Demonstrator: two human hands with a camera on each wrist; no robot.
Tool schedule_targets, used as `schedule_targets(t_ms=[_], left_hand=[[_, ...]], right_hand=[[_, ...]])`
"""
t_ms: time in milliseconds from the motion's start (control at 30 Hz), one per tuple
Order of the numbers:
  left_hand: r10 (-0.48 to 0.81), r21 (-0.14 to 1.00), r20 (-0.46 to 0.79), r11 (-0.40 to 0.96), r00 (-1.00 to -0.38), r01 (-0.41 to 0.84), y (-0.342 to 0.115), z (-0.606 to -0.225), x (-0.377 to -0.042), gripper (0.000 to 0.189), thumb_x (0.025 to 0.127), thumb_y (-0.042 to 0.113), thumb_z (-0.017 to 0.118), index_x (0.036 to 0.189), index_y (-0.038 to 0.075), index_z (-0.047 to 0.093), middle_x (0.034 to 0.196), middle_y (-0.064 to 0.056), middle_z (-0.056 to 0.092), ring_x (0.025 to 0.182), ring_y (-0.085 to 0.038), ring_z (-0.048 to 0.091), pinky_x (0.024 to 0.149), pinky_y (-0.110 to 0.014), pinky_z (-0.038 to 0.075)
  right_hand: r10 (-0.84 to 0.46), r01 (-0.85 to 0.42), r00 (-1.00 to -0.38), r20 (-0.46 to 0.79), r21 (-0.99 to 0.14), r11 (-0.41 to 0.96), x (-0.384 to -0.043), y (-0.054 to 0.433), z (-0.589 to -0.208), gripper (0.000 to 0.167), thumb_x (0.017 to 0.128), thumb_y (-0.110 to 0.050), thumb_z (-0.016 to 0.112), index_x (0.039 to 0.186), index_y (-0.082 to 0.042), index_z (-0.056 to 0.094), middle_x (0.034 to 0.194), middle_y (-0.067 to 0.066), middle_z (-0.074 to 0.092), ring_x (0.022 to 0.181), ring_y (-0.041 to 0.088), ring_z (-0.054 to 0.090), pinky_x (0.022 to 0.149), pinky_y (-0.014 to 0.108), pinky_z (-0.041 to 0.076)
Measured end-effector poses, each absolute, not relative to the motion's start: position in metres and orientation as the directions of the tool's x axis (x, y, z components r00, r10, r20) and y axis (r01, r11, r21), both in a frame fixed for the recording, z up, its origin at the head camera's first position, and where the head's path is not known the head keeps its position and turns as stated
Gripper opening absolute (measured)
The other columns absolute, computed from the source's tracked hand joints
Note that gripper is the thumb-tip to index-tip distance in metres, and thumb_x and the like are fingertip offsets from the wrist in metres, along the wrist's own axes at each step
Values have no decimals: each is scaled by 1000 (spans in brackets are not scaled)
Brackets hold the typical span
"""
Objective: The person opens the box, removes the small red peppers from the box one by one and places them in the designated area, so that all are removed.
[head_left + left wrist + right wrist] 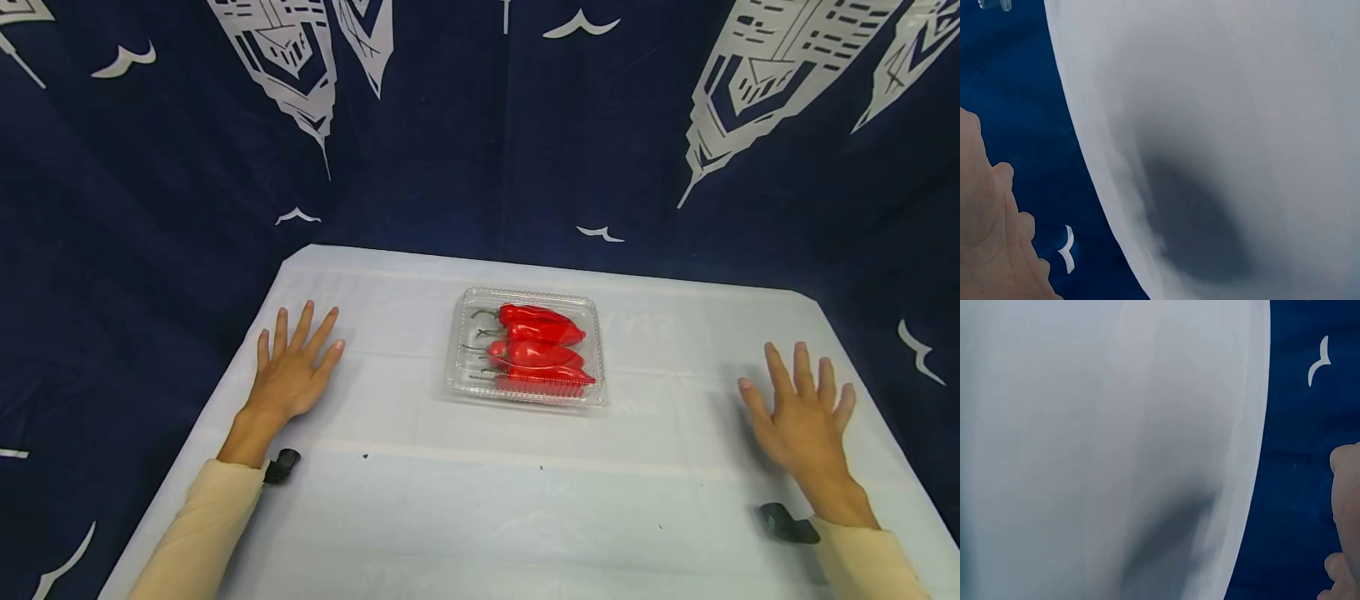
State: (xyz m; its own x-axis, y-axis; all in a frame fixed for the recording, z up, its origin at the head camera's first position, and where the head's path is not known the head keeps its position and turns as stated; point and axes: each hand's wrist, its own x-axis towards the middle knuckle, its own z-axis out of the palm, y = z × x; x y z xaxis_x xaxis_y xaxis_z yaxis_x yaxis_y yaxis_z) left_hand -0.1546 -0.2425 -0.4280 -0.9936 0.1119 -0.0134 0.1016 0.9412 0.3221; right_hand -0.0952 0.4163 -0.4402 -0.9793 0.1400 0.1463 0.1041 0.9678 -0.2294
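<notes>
A clear plastic clamshell box [461, 367] sits on the white table, back of its middle, with several red peppers [540, 354] inside, their stems pointing left. To the left of the box, my left hand [288, 375] is spread flat with fingers straight, holding nothing. My right hand [802, 425] is far to the right of the box, fingers likewise spread and holding nothing. In the left wrist view part of the left hand [991, 225] shows at the left edge. Only a sliver of the right hand [1347, 512] enters the right wrist view.
The white table [450, 517] bears a few tiny dark specks. Dark blue cloth [465, 167] with white building and bird prints hangs behind and along the sides. A dark wrist camera [282, 467] sits at the left cuff, another dark camera [787, 523] at the right.
</notes>
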Motion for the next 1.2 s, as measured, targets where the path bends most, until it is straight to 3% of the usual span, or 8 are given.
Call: schedule_targets(t_ms=[1200], left_hand=[[175,325,-1,931,-985,165,-191,-436,-166,65,104,63,13,162,34,6,170,-5,-8,153,-35,-21,120,-66,-7]], right_hand=[[60,-60,-957,285,-395,917,-108,349,-437,69,105,-49,39,160,-10,21,166,23,3,151,51,-3,116,72,-9]])
